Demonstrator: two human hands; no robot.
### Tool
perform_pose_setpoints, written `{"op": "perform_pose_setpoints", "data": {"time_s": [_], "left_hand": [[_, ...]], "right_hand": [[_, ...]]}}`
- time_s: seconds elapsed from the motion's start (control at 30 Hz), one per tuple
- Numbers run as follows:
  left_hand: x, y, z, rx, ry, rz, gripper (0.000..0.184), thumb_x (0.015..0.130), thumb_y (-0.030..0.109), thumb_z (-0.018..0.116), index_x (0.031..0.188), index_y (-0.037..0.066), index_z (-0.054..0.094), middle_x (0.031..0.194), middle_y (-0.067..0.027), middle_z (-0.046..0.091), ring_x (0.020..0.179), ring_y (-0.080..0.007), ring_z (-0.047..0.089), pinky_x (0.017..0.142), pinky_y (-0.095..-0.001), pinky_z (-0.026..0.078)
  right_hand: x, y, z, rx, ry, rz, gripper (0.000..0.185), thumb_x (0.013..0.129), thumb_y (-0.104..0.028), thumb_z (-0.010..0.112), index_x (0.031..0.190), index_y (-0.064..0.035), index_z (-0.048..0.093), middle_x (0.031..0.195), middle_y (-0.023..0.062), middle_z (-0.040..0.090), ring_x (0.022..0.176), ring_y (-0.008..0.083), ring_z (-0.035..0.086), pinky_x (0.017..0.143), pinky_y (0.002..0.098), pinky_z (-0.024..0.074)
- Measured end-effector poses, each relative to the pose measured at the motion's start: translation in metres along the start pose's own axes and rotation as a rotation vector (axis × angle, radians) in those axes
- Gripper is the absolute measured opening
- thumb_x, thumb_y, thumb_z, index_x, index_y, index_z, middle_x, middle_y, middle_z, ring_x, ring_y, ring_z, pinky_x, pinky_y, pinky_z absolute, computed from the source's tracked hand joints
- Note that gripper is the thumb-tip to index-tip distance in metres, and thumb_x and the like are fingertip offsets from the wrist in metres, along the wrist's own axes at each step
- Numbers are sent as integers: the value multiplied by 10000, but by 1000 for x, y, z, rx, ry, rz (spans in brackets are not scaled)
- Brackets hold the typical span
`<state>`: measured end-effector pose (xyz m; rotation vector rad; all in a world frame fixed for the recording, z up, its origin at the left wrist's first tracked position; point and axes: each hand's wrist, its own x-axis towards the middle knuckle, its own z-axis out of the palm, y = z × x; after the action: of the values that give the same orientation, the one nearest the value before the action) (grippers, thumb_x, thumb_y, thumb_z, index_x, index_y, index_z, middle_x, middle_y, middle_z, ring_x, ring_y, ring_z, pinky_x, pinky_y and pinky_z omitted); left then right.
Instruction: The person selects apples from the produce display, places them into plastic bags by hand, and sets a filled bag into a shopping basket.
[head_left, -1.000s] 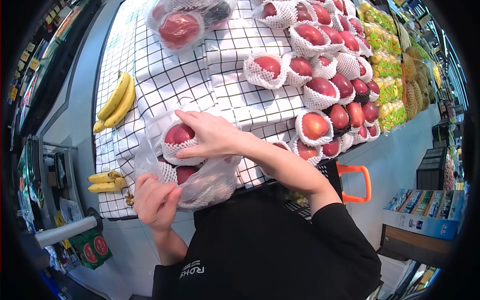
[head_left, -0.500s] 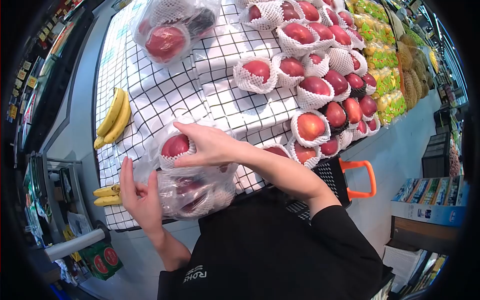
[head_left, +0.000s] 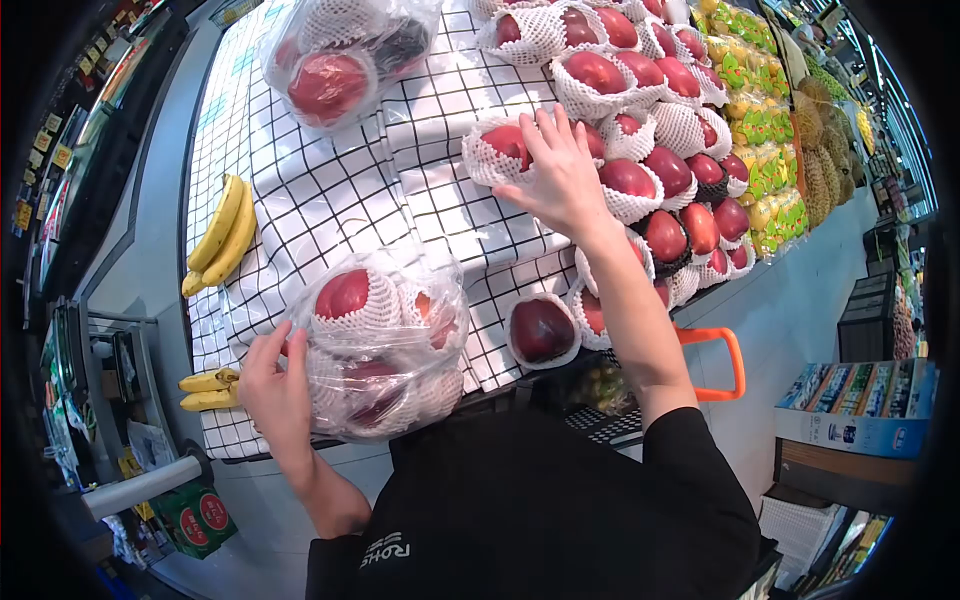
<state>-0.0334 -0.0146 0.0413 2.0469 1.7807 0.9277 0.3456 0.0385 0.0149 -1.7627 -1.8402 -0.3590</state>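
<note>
A clear plastic bag (head_left: 385, 385) at the table's near edge holds several red mangoes in white foam nets, one mango (head_left: 343, 294) lying at its top. My left hand (head_left: 272, 388) is at the bag's left side, fingers and thumb closed on the plastic. Over the mango pile, my right hand (head_left: 560, 175) is open with fingers spread. Its palm and fingers lie across netted mangoes, partly hiding them; one netted mango (head_left: 497, 150) shows just left of the fingers. A darker mango (head_left: 541, 331) in a net sits nearer me, right of the bag.
Another bag of mangoes (head_left: 330, 85) lies at the back. Bananas (head_left: 222, 235) and more bananas (head_left: 210, 390) line the left edge of the checkered cloth (head_left: 330, 190). Packaged yellow fruit (head_left: 760, 130) stands at the right. A basket with an orange handle (head_left: 735, 365) is below the table edge.
My right hand has left the mango in the near bag and moved up and right onto the pile. My left hand has come against the bag's side.
</note>
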Motion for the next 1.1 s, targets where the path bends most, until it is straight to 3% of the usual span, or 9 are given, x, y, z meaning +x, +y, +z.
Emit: {"op": "perform_pose_setpoints", "data": {"time_s": [0.07,0.2,0.3,0.4,0.57,0.73,0.9,1.03,1.1], "left_hand": [[0,2,1,-7,15,1,252,839,106,679,1067,0,670,765,-73,606,648,-173,545,596,-299,419],[0,14,-1,-7,48,-52,221,860,89,653,1062,1,671,771,-79,616,644,-157,542,558,-279,410],[-1,15,-1,-12,47,-47,217,865,82,646,1065,4,673,789,-80,625,639,-142,535,536,-266,400],[-1,12,1,-30,74,-21,217,863,76,647,1067,7,674,785,-72,623,620,-134,513,525,-263,385],[-1,13,1,-30,74,-39,219,861,67,649,1069,2,672,760,-65,611,611,-130,504,525,-263,382],[-4,13,2,-36,79,-145,252,841,49,669,1088,0,662,794,-67,609,669,-142,528,601,-275,426],[-6,66,13,-284,290,156,284,830,-2,660,1111,-30,635,1050,-131,641,985,-219,594,885,-336,462],[-12,127,68,-792,-122,202,431,864,54,652,1262,-62,532,1321,-206,526,1220,-276,522,990,-362,430],[-9,137,115,-1083,-317,-78,581,898,115,629,1389,-68,379,1454,-208,382,1327,-283,411,1039,-375,393]], "right_hand": [[2,7,3,-162,-143,-9,907,657,-356,797,1381,5,387,1358,237,448,1363,441,290,1103,611,200],[8,-1,5,-200,-298,20,956,623,-362,804,1388,6,363,1353,230,447,1360,434,297,1100,632,176],[7,-17,9,-190,-315,70,921,618,-321,806,1366,11,383,1317,231,470,1316,419,359,1084,609,239],[2,-33,10,175,-177,55,903,615,-272,821,1361,-2,391,1280,239,486,1202,385,469,1017,431,405],[2,-43,8,130,-145,-48,953,594,-295,833,1372,-10,364,1307,218,453,1165,354,480,1000,436,403],[-7,-41,12,148,-176,-122,999,627,-355,832,1410,18,334,1392,239,410,1311,396,374,1092,418,325],[-13,-31,25,561,-103,42,868,746,-360,765,1402,35,357,1408,245,414,1365,370,334,1115,404,285],[-15,-18,41,827,-16,284,639,883,-315,634,1360,54,423,1383,254,452,1356,355,360,1107,381,294],[-13,-14,39,819,-26,293,561,936,-284,551,1364,55,423,1379,252,460,1359,356,358,1103,382,294]]}}
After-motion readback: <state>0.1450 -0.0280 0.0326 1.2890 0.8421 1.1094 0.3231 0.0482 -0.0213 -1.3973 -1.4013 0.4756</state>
